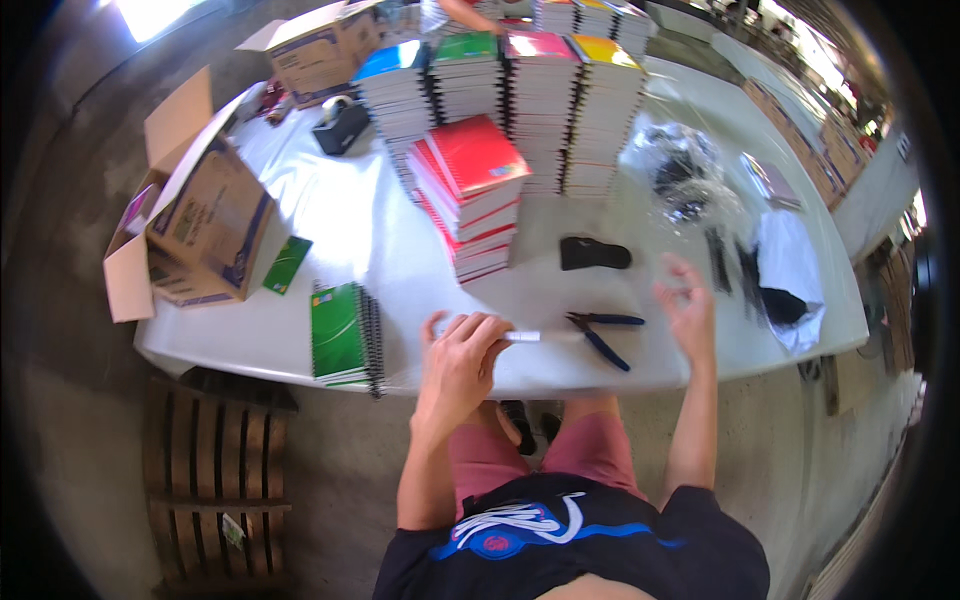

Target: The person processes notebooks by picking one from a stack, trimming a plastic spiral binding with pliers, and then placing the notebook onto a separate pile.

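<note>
My left hand (462,352) rests at the near edge of the white table (350,240), fingers curled around a thin white marker (522,337) that lies flat and points right. Just beyond the marker's tip lie blue-handled pliers (604,333). My right hand (686,308) hovers open above the table to the right of the pliers, fingers spread, holding nothing. A leaning stack of red spiral notebooks (470,195) stands right behind the marker. A green spiral notebook (343,335) lies at the table's near edge, left of my left hand.
Tall stacks of spiral notebooks (520,90) with blue, green, pink and yellow covers fill the back. A black pouch (594,254) lies mid-table. Open cardboard boxes (200,220) hang off the left end. Clear plastic wrap (685,165) and black-and-white items sit right. A wooden pallet (215,490) lies below left.
</note>
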`<state>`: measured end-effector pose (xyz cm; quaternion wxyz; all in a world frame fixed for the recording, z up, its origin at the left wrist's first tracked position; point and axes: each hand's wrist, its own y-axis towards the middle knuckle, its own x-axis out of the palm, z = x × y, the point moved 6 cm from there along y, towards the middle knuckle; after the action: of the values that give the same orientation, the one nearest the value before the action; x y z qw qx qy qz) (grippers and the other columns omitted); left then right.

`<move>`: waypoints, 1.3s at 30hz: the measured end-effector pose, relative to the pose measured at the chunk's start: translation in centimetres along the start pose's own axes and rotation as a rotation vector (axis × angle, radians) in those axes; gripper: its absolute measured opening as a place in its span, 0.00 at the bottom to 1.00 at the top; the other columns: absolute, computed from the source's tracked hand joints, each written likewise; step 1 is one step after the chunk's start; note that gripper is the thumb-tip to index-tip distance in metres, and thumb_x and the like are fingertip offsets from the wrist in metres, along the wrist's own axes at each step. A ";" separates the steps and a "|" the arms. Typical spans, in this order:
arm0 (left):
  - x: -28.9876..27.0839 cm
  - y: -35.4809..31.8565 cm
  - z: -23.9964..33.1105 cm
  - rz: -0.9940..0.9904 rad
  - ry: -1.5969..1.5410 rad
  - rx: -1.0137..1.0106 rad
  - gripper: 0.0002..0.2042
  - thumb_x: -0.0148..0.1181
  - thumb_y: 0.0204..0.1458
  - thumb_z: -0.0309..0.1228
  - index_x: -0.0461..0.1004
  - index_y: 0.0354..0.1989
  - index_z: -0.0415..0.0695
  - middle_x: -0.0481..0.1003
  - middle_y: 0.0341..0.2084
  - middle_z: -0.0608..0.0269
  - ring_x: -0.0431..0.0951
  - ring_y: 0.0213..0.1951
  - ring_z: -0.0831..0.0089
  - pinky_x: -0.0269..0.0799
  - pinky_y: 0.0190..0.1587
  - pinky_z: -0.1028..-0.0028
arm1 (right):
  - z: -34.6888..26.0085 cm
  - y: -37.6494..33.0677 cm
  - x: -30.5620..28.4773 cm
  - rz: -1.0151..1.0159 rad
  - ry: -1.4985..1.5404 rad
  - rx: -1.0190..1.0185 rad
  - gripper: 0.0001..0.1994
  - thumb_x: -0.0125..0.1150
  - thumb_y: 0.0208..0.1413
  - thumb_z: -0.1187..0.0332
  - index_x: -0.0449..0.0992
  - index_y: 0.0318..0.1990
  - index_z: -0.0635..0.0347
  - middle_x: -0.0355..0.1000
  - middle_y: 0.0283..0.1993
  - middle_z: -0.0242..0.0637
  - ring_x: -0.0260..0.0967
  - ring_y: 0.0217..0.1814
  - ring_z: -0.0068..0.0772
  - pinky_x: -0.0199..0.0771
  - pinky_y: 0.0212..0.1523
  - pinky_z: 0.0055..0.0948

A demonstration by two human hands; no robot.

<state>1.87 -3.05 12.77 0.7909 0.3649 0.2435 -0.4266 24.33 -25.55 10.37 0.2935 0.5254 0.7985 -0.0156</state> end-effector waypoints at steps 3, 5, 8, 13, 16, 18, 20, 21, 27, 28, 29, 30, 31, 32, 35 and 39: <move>3.8 0.2 0.2 -0.155 0.362 0.040 0.08 0.59 0.48 0.29 0.71 0.37 0.47 0.71 0.41 0.64 0.67 0.52 0.62 0.41 0.57 0.38 | 12.1 3.1 -9.8 0.333 -0.737 0.040 0.26 0.62 0.50 0.58 0.68 0.56 0.57 0.66 0.56 0.43 0.60 0.60 0.48 0.64 0.53 0.45; 5.4 -0.6 -1.6 -0.040 0.437 0.023 0.10 0.60 0.48 0.37 0.70 0.35 0.46 0.69 0.43 0.64 0.62 0.56 0.62 0.31 0.56 0.32 | 15.3 5.7 -10.4 0.350 -0.834 0.174 0.24 0.61 0.50 0.59 0.68 0.55 0.58 0.65 0.55 0.44 0.58 0.60 0.51 0.64 0.53 0.47; 5.4 -1.1 -1.3 0.032 0.397 -0.028 0.20 0.67 0.40 0.46 0.69 0.33 0.46 0.65 0.49 0.63 0.57 0.60 0.58 0.32 0.56 0.32 | 16.1 7.8 -8.2 0.257 -0.898 0.310 0.21 0.59 0.51 0.59 0.70 0.51 0.59 0.64 0.55 0.46 0.58 0.60 0.52 0.65 0.53 0.49; 6.2 -0.8 -1.0 0.427 0.367 0.038 0.24 0.70 0.26 0.51 0.66 0.21 0.47 0.66 0.46 0.63 0.59 0.56 0.54 0.46 0.51 0.38 | 17.4 10.1 -9.7 0.128 -1.116 0.398 0.10 0.53 0.53 0.63 0.75 0.38 0.56 0.74 0.42 0.45 0.71 0.50 0.49 0.68 0.46 0.53; 7.3 -1.0 -1.7 0.341 0.372 0.066 0.23 0.69 0.25 0.50 0.67 0.22 0.48 0.65 0.46 0.63 0.61 0.52 0.56 0.49 0.48 0.41 | 16.1 10.2 -12.5 0.207 -1.288 0.219 0.08 0.50 0.53 0.67 0.76 0.36 0.55 0.75 0.38 0.44 0.73 0.43 0.48 0.68 0.45 0.51; 7.1 -0.7 -1.2 0.337 0.363 0.046 0.23 0.69 0.26 0.50 0.69 0.23 0.48 0.68 0.42 0.65 0.62 0.48 0.58 0.51 0.47 0.43 | 15.9 10.1 -14.2 0.169 -1.227 0.228 0.08 0.51 0.52 0.71 0.75 0.38 0.58 0.74 0.38 0.48 0.72 0.44 0.52 0.69 0.45 0.50; 6.2 -0.4 -0.8 0.361 0.333 0.020 0.22 0.69 0.26 0.50 0.69 0.23 0.48 0.69 0.39 0.67 0.63 0.47 0.58 0.51 0.46 0.44 | 15.3 10.0 -14.9 0.168 -1.140 0.175 0.09 0.51 0.51 0.74 0.75 0.39 0.59 0.73 0.38 0.51 0.71 0.44 0.54 0.69 0.46 0.50; 6.0 -0.4 -0.7 0.367 0.355 0.016 0.23 0.70 0.26 0.51 0.70 0.25 0.49 0.69 0.39 0.69 0.64 0.46 0.59 0.52 0.46 0.47 | 14.9 10.2 -15.4 0.156 -1.126 0.159 0.12 0.50 0.50 0.75 0.74 0.43 0.58 0.73 0.39 0.52 0.71 0.44 0.56 0.68 0.47 0.50; 6.4 -1.1 -1.3 0.437 0.372 0.053 0.21 0.69 0.27 0.51 0.70 0.23 0.51 0.70 0.38 0.70 0.64 0.46 0.61 0.53 0.45 0.51 | 14.7 9.4 -17.8 0.214 -1.014 0.134 0.29 0.44 0.47 0.80 0.59 0.60 0.53 0.71 0.42 0.55 0.69 0.44 0.57 0.68 0.46 0.48; 6.4 -1.1 -1.1 0.442 0.353 0.054 0.20 0.69 0.28 0.50 0.70 0.22 0.51 0.70 0.37 0.71 0.64 0.45 0.61 0.53 0.45 0.51 | 15.6 9.2 -18.3 0.210 -0.997 0.207 0.30 0.44 0.47 0.80 0.56 0.62 0.51 0.71 0.43 0.53 0.70 0.41 0.52 0.69 0.43 0.45; 6.3 -1.0 -0.7 0.447 0.331 0.058 0.19 0.69 0.29 0.50 0.70 0.22 0.51 0.70 0.36 0.72 0.64 0.45 0.61 0.54 0.45 0.52 | 16.3 8.6 -19.2 0.210 -0.980 0.281 0.32 0.44 0.48 0.80 0.53 0.64 0.50 0.71 0.44 0.51 0.72 0.38 0.47 0.71 0.40 0.43; 6.1 -0.9 -0.5 0.457 0.325 0.051 0.18 0.69 0.29 0.49 0.70 0.21 0.51 0.71 0.35 0.72 0.64 0.44 0.61 0.54 0.46 0.53 | 15.8 8.4 -18.1 0.138 -0.721 0.260 0.32 0.45 0.48 0.79 0.53 0.65 0.49 0.71 0.43 0.46 0.69 0.34 0.40 0.69 0.37 0.38; 6.2 -1.0 -0.8 0.431 0.351 0.044 0.18 0.69 0.29 0.49 0.71 0.22 0.51 0.70 0.36 0.72 0.64 0.45 0.61 0.54 0.46 0.53 | 13.4 7.6 -15.0 0.059 -0.453 0.233 0.33 0.46 0.48 0.77 0.53 0.65 0.48 0.71 0.42 0.42 0.66 0.31 0.32 0.68 0.33 0.33; 6.2 -1.2 -1.1 0.401 0.373 0.039 0.18 0.69 0.29 0.49 0.71 0.23 0.51 0.70 0.36 0.72 0.64 0.45 0.61 0.54 0.46 0.53 | 9.8 6.3 -11.5 -0.017 -0.187 0.211 0.33 0.48 0.49 0.75 0.52 0.65 0.47 0.70 0.42 0.37 0.63 0.28 0.24 0.67 0.30 0.28; 6.4 -1.6 -1.6 0.385 0.395 0.056 0.19 0.69 0.29 0.49 0.73 0.26 0.52 0.70 0.38 0.72 0.64 0.45 0.61 0.54 0.46 0.53 | -0.6 0.4 0.3 -0.350 0.273 0.165 0.20 0.53 0.56 0.65 0.65 0.58 0.50 0.69 0.42 0.30 0.59 0.40 0.20 0.61 0.41 0.21; 6.0 -1.3 -1.4 0.411 0.380 0.046 0.19 0.68 0.29 0.49 0.73 0.28 0.53 0.69 0.39 0.71 0.64 0.46 0.61 0.54 0.46 0.50 | -4.8 -4.0 9.3 -0.562 0.109 -0.040 0.10 0.58 0.56 0.71 0.78 0.44 0.57 0.75 0.41 0.37 0.70 0.39 0.28 0.69 0.42 0.24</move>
<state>3.80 -5.39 7.24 0.7925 0.4979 0.2987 -0.1863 16.23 -18.03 8.73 0.2444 0.2778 0.9275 -0.0524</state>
